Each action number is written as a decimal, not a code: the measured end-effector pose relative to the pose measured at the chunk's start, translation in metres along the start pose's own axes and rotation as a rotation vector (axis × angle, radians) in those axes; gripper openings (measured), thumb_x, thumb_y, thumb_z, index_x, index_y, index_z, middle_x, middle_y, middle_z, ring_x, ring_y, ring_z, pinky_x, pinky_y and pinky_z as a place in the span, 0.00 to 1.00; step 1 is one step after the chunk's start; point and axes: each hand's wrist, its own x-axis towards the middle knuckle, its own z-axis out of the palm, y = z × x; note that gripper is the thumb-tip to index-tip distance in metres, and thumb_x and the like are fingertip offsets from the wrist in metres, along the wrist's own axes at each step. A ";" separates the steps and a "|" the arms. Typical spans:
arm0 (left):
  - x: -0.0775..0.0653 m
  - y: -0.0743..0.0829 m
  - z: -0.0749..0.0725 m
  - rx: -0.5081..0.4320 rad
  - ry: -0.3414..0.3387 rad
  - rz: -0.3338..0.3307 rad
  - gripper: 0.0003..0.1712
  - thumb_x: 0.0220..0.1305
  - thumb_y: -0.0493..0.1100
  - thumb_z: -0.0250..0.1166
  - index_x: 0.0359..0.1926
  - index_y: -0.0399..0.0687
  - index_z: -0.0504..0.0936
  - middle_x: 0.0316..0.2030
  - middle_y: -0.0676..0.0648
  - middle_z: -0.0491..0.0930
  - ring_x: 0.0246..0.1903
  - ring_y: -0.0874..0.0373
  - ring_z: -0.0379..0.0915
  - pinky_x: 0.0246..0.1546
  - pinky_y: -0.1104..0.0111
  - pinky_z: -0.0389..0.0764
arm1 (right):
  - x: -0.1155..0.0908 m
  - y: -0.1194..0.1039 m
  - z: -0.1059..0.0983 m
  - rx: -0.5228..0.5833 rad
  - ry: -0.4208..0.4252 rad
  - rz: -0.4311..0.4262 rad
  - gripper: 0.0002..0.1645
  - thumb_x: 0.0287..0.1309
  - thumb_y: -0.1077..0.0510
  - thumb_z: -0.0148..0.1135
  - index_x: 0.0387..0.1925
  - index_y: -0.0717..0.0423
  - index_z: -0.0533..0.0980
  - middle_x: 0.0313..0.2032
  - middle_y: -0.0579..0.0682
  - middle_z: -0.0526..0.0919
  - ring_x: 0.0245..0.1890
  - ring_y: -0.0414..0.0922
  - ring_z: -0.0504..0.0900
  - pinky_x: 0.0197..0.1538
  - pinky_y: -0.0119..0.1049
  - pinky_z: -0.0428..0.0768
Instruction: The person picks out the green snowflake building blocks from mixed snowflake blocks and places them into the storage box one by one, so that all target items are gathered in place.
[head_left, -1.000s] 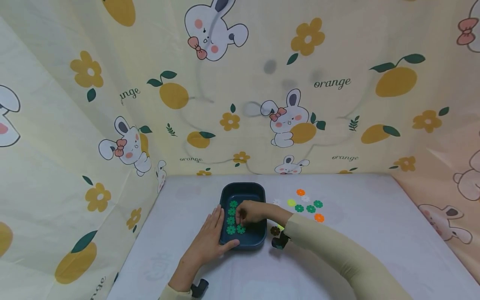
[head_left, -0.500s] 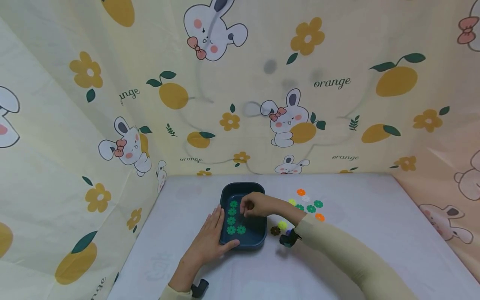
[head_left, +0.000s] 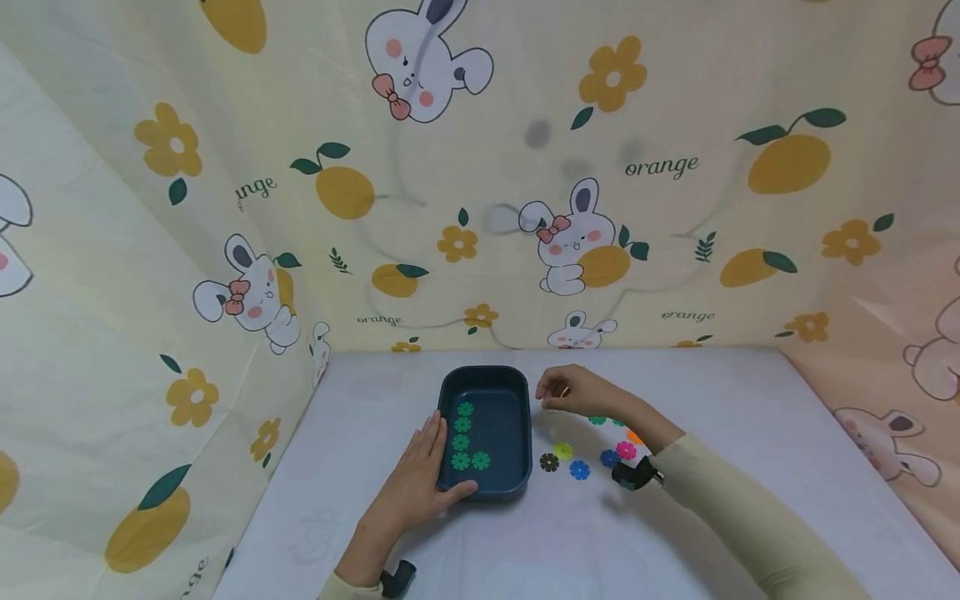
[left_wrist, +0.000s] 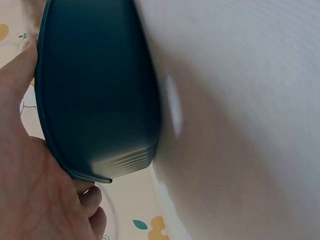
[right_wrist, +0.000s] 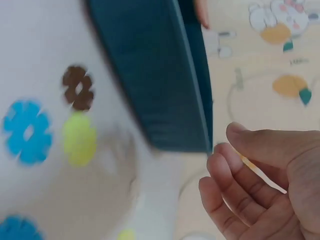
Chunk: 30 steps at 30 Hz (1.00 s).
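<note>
Several green flower-shaped plastic discs (head_left: pixel 461 442) lie in the dark blue tray (head_left: pixel 507 433), forming an L along its left side and near end. My left hand (head_left: pixel 416 477) rests against the tray's near left corner, fingers extended along the left side and thumb over the near rim. In the left wrist view the tray wall (left_wrist: pixel 100 90) fills much of the picture. My right hand (head_left: pixel 587 392) is above the table just right of the tray, fingers loosely bent. The right wrist view shows no disc between its thumb and fingertips (right_wrist: pixel 217 165).
Right of the tray lie loose discs: a brown disc (head_left: pixel 549 462), a yellow disc (head_left: pixel 562 451), blue discs (head_left: pixel 579 470), a pink disc (head_left: pixel 626 450), and green and orange ones partly behind my right arm. A patterned curtain (head_left: pixel 480 250) stands behind the table.
My right hand has lifted from the green disc at the tray's near end, left the tray and moved right over the table. My left hand stays at the tray's corner.
</note>
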 end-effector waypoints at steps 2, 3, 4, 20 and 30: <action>0.000 0.000 0.000 0.002 0.004 0.005 0.69 0.68 0.79 0.61 0.87 0.41 0.41 0.87 0.43 0.36 0.86 0.51 0.31 0.86 0.53 0.42 | -0.008 0.010 -0.004 -0.003 0.016 0.034 0.05 0.71 0.62 0.71 0.45 0.58 0.84 0.38 0.44 0.86 0.40 0.43 0.84 0.53 0.41 0.88; -0.001 0.000 0.000 -0.002 0.008 0.009 0.68 0.68 0.78 0.62 0.87 0.40 0.41 0.87 0.43 0.36 0.86 0.50 0.32 0.86 0.52 0.43 | -0.012 0.016 -0.006 -0.007 0.023 0.052 0.06 0.71 0.62 0.71 0.46 0.59 0.84 0.38 0.44 0.86 0.40 0.43 0.83 0.54 0.41 0.87; -0.001 0.000 0.000 -0.001 0.009 0.011 0.69 0.68 0.78 0.61 0.87 0.40 0.41 0.87 0.43 0.36 0.86 0.50 0.32 0.86 0.52 0.43 | -0.015 0.021 -0.007 -0.014 0.032 0.069 0.07 0.71 0.62 0.71 0.46 0.60 0.84 0.38 0.44 0.86 0.41 0.44 0.83 0.54 0.41 0.87; 0.000 -0.002 0.000 -0.019 0.012 0.020 0.68 0.69 0.77 0.63 0.87 0.38 0.42 0.87 0.42 0.36 0.86 0.49 0.32 0.86 0.51 0.43 | -0.050 0.078 -0.010 -0.077 0.091 0.387 0.16 0.63 0.54 0.79 0.44 0.57 0.82 0.37 0.50 0.79 0.40 0.48 0.76 0.42 0.37 0.81; 0.000 -0.001 0.000 -0.014 -0.002 0.010 0.68 0.69 0.77 0.63 0.87 0.39 0.41 0.87 0.42 0.35 0.86 0.49 0.31 0.86 0.52 0.42 | -0.048 0.081 -0.003 -0.098 0.116 0.450 0.20 0.60 0.56 0.82 0.46 0.56 0.78 0.40 0.52 0.81 0.43 0.51 0.78 0.51 0.43 0.86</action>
